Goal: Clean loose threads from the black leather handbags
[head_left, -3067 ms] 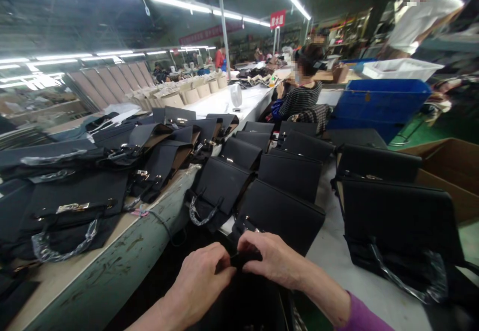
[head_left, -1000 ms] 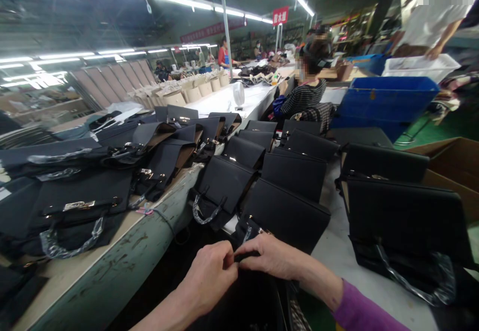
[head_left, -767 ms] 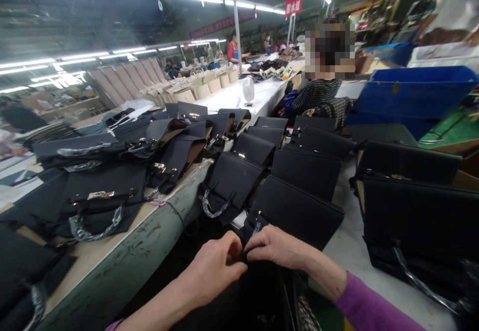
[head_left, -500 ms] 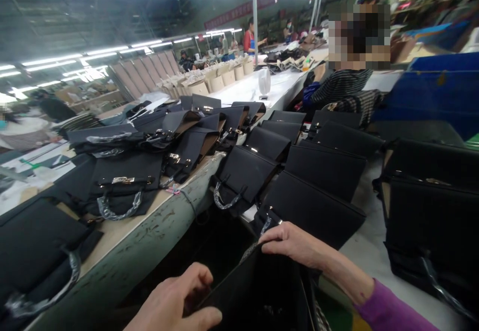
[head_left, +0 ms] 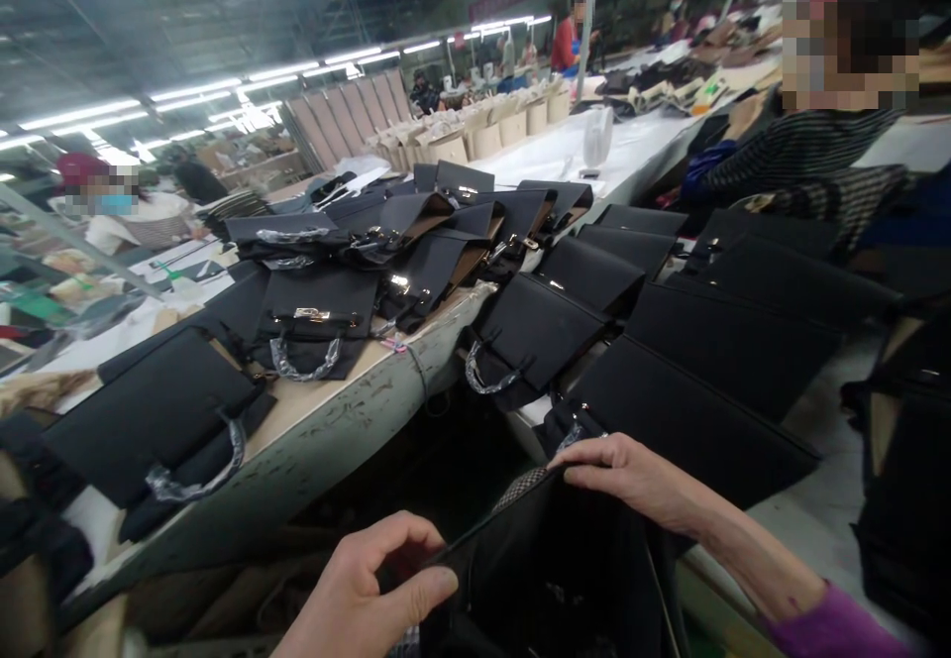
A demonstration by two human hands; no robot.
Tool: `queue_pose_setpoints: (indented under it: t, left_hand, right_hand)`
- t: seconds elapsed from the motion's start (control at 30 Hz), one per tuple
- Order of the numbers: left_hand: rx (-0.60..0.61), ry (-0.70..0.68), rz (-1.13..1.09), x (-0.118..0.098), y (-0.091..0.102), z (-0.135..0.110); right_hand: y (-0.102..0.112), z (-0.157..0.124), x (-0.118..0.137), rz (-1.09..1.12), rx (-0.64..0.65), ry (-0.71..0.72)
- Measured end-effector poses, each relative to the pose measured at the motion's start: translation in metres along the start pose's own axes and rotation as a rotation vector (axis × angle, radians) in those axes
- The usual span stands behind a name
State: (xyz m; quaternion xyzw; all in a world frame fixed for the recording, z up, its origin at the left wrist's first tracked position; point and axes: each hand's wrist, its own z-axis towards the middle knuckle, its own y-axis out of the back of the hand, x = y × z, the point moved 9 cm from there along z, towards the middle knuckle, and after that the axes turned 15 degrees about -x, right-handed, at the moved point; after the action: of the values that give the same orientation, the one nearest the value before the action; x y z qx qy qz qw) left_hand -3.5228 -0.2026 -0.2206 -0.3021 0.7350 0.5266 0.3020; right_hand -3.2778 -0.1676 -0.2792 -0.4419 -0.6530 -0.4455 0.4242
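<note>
Clearance exists at lower centre, in the dark gap [head_left: 453,475] between the left bench [head_left: 357,440] and the held black bag [head_left: 512,559], and along a bare strip of the right bench [head_left: 806,524], lower right. Obstructions: the front black bag [head_left: 684,420], close ahead of the right fingers [head_left: 594,477]; a wrapped handle [head_left: 239,445] near the left bench's edge, lower left.

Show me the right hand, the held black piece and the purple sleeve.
Right hand [head_left: 635,477]: head view, on its back.
Black piece [head_left: 546,549]: head view, below its rim.
Purple sleeve [head_left: 836,623]: head view, near the cuff.

Tube lights [head_left: 197,89] glare upper left; foreground dim, edges blurred.
</note>
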Motion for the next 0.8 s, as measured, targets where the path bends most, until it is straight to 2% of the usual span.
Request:
queue_pose_setpoints:
  t: [0.2,0.57,0.7,0.8]
  left_hand:
    - [-0.038,0.035,0.082,-0.013,-0.005,-0.002]
    - [-0.105,0.057,-0.005,-0.003,-0.012,-0.001]
    - [-0.120,0.046,-0.098,0.004,-0.014,0.002]
    - [-0.106,0.092,-0.198,0.012,-0.016,0.006]
  right_hand:
    - [-0.001,0.000,0.000,0.028,0.014,-0.008]
    - [0.003,-0.003,-0.006,0.014,0.007,0.002]
    - [0.001,-0.005,-0.008,0.043,0.031,-0.031]
    - [0.000,-0.007,-0.009,0.051,0.044,-0.045]
